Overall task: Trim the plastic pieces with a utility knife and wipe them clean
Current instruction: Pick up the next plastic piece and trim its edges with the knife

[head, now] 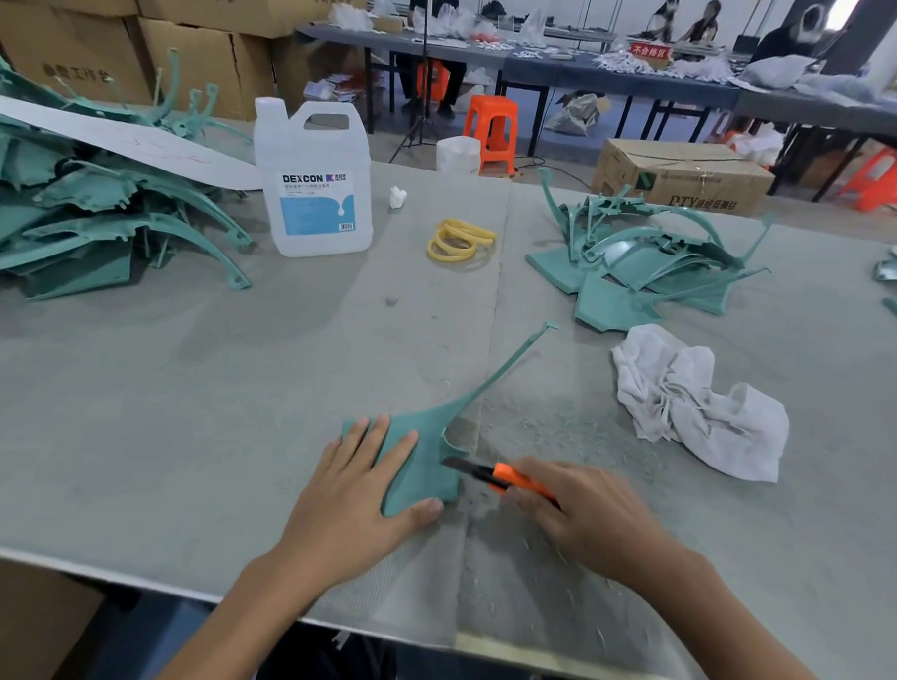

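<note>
Right hand (585, 518), knife (507, 478); grey table (175, 430); cartons (207, 57)

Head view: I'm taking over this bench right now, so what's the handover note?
Left hand presses flat on the teal plastic piece. Right hand grips the orange utility knife, blade at that piece's right edge. Rag lies crumpled to the right, not in hand. Trimming under way; wiping this piece is left. Left pile and back-right pile of pieces: which is done, unclear.
</note>
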Demonstrator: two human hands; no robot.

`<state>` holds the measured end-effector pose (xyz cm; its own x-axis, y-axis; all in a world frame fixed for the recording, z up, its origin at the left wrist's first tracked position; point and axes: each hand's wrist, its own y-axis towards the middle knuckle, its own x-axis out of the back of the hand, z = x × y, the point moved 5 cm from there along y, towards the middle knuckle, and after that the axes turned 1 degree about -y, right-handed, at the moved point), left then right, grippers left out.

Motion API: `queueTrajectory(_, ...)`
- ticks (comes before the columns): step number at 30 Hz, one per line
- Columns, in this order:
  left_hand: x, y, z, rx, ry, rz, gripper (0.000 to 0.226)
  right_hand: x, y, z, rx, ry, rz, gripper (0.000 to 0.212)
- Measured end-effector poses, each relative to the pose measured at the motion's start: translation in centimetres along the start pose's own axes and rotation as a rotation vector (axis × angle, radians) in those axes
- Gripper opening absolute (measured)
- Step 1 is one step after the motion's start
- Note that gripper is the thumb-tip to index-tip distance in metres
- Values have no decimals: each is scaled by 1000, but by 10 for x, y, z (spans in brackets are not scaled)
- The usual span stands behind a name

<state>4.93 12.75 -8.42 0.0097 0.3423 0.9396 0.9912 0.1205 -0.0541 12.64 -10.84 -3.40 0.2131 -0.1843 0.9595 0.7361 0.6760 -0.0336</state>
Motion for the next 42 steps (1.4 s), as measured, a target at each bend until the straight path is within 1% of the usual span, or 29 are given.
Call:
queueTrajectory(2, 0, -1, 0, 2, 2, 6, 98, 4, 3, -7, -40, -2, -32, 22)
queueTrajectory(6, 0, -2, 0, 1, 10, 2, 99, -1, 3, 0, -2, 6, -15, 26)
queueTrajectory(11, -1, -1, 0, 0, -3, 9, 96, 2, 6, -6, -57, -91, -46, 30)
queueTrajectory(16, 0, -1, -1, 9, -8, -2, 96, 1, 3, -4, -32, -53, -10, 30)
queueTrajectory(19, 2, -1, -5, 40, -7, -9, 98, 4, 3, -7, -81, -79, -64, 31)
queueTrajectory(22, 4, -2, -6, 41, 17, 5, 104, 1, -4, -2, -86, -7, -109, 32)
queueTrajectory(25, 9, -2, -2, -4, 65, 53, 111, -3, -16, -2, -60, -7, -85, 40)
queueTrajectory(27, 13, 0, 1, -23, 93, 47, 110, -5, -20, -2, -22, -58, -61, 44)
queueTrajectory(30, 14, 0, 0, -29, 77, 20, 105, -6, -18, -2, -4, -109, -48, 44)
queueTrajectory(32, 13, -1, -1, -22, 68, 18, 103, -5, -16, -3, -11, -121, -67, 40)
queueTrajectory(34, 14, 0, -2, -15, 69, 11, 103, -4, -16, -2, -18, -125, -96, 41)
queueTrajectory(37, 15, -1, -5, 1, 75, -8, 102, -2, -20, 1, -32, -76, -158, 45)
queueTrajectory(39, 14, -3, -8, 20, 71, -18, 104, 4, -22, -2, -77, 22, -245, 36)
queueTrajectory(41, 12, -6, -9, 41, 53, 10, 113, 11, -25, -13, -149, 143, -314, 31)
queueTrajectory(42, 12, -7, -7, 47, 37, 53, 120, 11, -27, -17, -165, 174, -317, 32)
